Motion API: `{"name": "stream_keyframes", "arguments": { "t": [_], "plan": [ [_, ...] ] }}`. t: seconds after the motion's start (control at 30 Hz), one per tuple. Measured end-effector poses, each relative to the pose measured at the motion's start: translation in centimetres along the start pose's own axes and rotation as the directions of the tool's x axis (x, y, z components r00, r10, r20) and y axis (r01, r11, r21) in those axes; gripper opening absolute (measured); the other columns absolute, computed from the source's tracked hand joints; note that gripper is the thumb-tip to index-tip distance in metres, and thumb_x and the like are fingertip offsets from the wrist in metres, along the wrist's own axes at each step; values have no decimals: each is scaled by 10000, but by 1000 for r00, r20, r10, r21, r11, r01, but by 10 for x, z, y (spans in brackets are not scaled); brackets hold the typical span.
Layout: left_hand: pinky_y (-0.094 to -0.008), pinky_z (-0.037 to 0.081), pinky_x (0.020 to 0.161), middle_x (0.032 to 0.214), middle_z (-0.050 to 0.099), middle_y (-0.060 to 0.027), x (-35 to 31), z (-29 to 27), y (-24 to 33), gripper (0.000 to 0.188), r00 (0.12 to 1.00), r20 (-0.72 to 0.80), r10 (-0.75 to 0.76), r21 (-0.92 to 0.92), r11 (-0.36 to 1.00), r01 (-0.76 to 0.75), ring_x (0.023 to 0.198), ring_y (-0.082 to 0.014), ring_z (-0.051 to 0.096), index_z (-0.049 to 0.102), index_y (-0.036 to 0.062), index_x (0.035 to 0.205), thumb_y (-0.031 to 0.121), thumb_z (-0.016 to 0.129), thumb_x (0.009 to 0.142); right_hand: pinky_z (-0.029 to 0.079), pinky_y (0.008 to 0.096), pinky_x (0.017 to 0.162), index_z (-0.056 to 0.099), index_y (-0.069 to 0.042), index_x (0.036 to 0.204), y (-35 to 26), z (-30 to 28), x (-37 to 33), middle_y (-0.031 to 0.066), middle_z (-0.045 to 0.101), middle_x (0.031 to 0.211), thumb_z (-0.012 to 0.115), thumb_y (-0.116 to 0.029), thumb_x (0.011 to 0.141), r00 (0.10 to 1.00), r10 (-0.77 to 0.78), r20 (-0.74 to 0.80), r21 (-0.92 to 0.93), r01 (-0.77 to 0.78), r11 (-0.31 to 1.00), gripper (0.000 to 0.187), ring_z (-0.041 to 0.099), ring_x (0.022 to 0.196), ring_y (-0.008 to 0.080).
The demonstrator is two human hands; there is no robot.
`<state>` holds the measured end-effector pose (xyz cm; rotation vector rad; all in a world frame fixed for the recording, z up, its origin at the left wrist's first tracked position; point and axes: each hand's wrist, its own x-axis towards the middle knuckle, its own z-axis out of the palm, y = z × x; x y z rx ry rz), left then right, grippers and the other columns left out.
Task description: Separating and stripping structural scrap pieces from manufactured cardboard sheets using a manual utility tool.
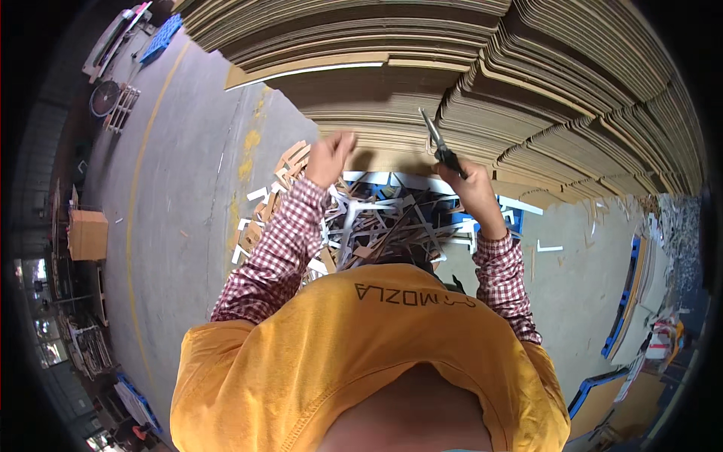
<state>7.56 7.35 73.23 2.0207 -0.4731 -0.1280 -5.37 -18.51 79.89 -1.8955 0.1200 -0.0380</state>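
Note:
Held up at the front of the cardboard stack (384,132), my right hand (473,184) is closed around the dark handle of a hand tool (435,134). Its long, narrow metal end points up and to the left, toward the sheet edges; the exact kind of tool is unclear. My left hand (328,160) is raised at the stack's lower left, fingers loosely bent and apart, with nothing visible in it. Below and between my hands lies a heap of cardboard offcuts (369,222), white and brown, many of them L-shaped strips.
Blue plastic (516,220) shows under the offcuts. A loose white strip (550,247) lies on the grey floor to the right. Along the right side are flat boards on blue pallets (629,294). A brown carton (88,234) stands far left, beyond a yellow floor line (129,226).

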Motion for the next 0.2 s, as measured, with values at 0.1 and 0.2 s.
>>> {"name": "stream_keyframes", "arguments": {
  "t": [0.1,0.2],
  "plan": [
    [-263,498,611,809,644,-107,42,-24,86,454,998,-63,-28,-539,842,-10,744,-180,642,583,-32,981,402,467,912,340,223,522,622,0,843,-30,5,3,-35,495,638,595,-176,852,1000,0,7,13,0,1000,177,424,598,44],
    [-299,516,690,866,635,-131,77,-32,107,547,975,116,-187,-706,675,214,792,-259,649,514,-31,1101,472,438,899,271,203,490,663,-28,921,-27,3,-3,-58,454,609,584,-218,865,1000,18,16,53,-19,998,213,378,553,32]
  ]
}}
